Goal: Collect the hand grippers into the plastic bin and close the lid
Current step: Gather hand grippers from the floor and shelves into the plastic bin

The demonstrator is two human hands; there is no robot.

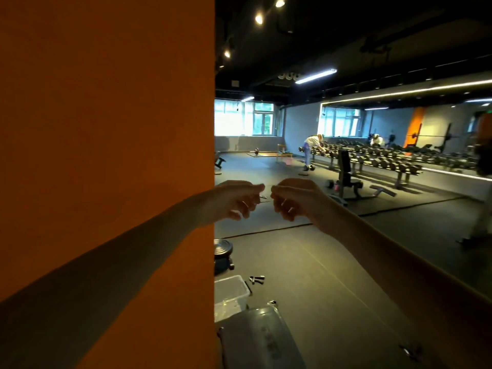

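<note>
- No txt, brand, nr or sign legible anywhere in view
- Dark marks on the lid [262,339] at btm of frame: poss. print, too blurred to read

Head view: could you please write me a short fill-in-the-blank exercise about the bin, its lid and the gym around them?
1. The bin stands beside an ____ pillar.
2. The lid lies on the ____, not on the bin.
3. The rack by the mirror holds rows of ____.
Missing words: orange; floor; dumbbells.
</note>
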